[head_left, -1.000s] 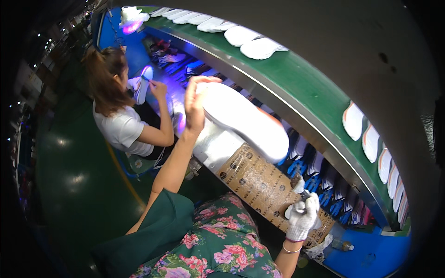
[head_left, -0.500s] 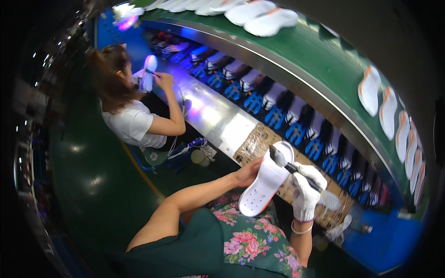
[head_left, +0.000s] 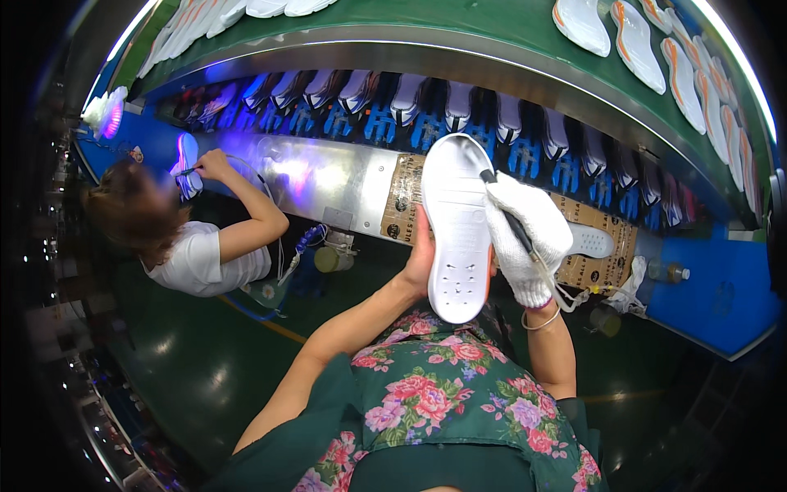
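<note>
My left hand point(head_left: 420, 256), bare, is closed round the left edge of a white shoe sole point(head_left: 459, 246), with fingertips showing at its right edge. The sole stands nearly upright in front of me, its raised rim and inner face toward me, small holes at the lower end. Orange shows along its lower right side. My right hand point(head_left: 529, 234), in a white knit glove, grips a black-handled brush point(head_left: 487, 175). A thin pale tube trails from the handle below the hand. The brush tip lies against the sole's upper end; its bristles are blurred.
A cardboard-covered bench point(head_left: 402, 205) holds another sole point(head_left: 592, 242). Behind it, shoe uppers on blue supports point(head_left: 379, 123) line a conveyor. White soles point(head_left: 639, 45) lie on the green upper belt point(head_left: 459, 18). At left, a co-worker point(head_left: 197, 254) brushes a sole. A bottle point(head_left: 668, 271) stands right.
My view has swung to the right and levelled. The sole has turned more upright, and the brush has moved up to its upper end. Both hands keep their hold.
</note>
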The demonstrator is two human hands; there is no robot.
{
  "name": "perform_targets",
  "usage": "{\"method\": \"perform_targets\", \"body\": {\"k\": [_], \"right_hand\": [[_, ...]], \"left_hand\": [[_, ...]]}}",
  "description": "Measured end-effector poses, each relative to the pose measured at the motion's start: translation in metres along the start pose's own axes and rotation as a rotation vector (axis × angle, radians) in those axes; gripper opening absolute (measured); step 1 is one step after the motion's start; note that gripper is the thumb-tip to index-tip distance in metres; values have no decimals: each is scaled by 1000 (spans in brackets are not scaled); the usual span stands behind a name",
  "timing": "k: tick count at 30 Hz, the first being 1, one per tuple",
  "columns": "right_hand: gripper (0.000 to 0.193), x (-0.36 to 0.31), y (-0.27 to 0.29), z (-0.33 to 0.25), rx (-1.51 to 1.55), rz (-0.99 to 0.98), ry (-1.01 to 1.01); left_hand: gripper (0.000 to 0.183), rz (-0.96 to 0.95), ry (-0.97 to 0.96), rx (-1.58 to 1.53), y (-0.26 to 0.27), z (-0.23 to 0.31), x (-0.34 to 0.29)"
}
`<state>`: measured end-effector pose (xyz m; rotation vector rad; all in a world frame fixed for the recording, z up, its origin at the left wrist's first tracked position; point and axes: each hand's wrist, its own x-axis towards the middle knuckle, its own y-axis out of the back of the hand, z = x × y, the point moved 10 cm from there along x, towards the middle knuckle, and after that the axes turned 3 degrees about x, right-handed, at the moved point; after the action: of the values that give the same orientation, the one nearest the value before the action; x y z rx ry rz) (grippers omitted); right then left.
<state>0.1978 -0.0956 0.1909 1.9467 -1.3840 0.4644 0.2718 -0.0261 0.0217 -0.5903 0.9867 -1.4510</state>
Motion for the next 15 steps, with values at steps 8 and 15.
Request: {"method": "perform_targets", "body": {"k": [8,15], "right_hand": [[24,-32,-34,-14,29,-256,-31],[23,-24,-10,9,82,-20,-103]], "left_hand": [[91,147,41,212,27,-5,5],[97,-244,-12,-17,11,8,8]]}}
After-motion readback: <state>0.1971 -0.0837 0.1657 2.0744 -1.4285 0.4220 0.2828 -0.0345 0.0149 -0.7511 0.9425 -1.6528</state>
